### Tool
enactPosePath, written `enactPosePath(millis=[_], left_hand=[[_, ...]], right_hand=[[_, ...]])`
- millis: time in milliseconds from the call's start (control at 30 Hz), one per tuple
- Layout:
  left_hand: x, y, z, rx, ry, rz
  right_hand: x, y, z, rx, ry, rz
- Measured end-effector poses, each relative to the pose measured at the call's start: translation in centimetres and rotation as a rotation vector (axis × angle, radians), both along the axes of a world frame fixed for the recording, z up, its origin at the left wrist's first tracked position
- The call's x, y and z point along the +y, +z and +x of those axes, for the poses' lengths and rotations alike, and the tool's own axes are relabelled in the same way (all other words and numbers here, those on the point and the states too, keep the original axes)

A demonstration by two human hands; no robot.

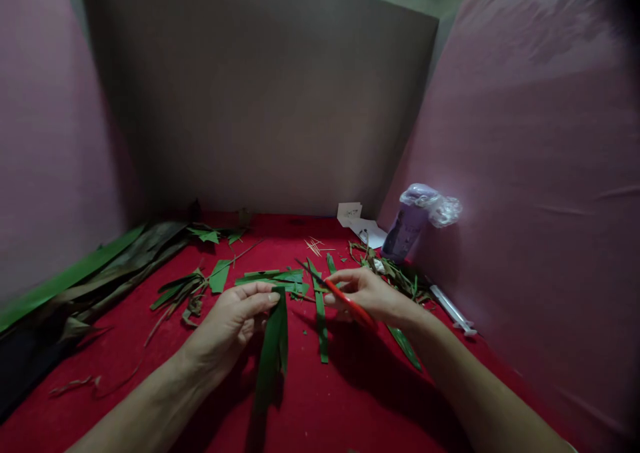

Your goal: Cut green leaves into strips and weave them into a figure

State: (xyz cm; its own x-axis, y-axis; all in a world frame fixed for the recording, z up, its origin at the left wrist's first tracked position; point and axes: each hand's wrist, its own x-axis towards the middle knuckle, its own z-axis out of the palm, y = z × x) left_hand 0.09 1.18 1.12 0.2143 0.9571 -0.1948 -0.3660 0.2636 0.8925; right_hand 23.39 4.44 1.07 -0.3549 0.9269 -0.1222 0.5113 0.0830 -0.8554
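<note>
My left hand [240,313] pinches the top end of a folded green leaf strip [270,356] between thumb and fingers, and the strip hangs down over the red cloth. In my right hand [367,294] is a pair of scissors [345,298] with red handles; the dark blades point up and to the left, apart from the held strip. A long narrow leaf strip [321,326] lies on the cloth between my hands. Just beyond them rests a small pile of cut leaf pieces [275,278]. Part of the scissors' handles is hidden by my fingers.
Dried leaves and a long green leaf [100,263] lie at the left. Toothpicks [316,246] and white papers [367,230] are at the back. On the right stand a purple plastic-wrapped container [406,230], leaf scraps [395,276] and a syringe [453,308], by the pink wall.
</note>
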Motion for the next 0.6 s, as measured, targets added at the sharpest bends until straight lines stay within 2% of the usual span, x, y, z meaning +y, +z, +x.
enactPosePath(millis=[33,100,167,233,333,367,500,600], left_hand=[[0.0,0.0,0.0,-0.008,0.012,0.009],[0.1,0.1,0.0,-0.025,0.038,0.027],[0.1,0.2,-0.1,-0.041,0.061,0.044],[0.0,0.4,0.0,-0.049,0.082,0.054],[-0.1,0.5,0.0,-0.051,0.1,0.062],[-0.1,0.5,0.0,-0.052,0.103,0.066],[0.0,0.2,0.1,-0.05,0.096,0.079],[-0.1,0.1,0.1,-0.034,0.087,0.08]], right_hand=[[-0.6,-0.1,-0.8,0.058,0.057,-0.031],[-1.5,-0.4,-2.1,0.305,0.157,-0.149],[-2.2,-0.6,-3.0,0.429,0.135,-0.17],[-2.9,-0.5,-3.6,0.474,0.126,-0.164],[-4.1,-0.2,-4.1,0.387,0.177,-0.205],[-4.5,-0.1,-4.2,0.352,0.16,-0.155],[-5.2,0.0,-4.7,0.107,0.001,0.23],[-5.1,-0.2,-4.9,-0.017,-0.062,0.386]])
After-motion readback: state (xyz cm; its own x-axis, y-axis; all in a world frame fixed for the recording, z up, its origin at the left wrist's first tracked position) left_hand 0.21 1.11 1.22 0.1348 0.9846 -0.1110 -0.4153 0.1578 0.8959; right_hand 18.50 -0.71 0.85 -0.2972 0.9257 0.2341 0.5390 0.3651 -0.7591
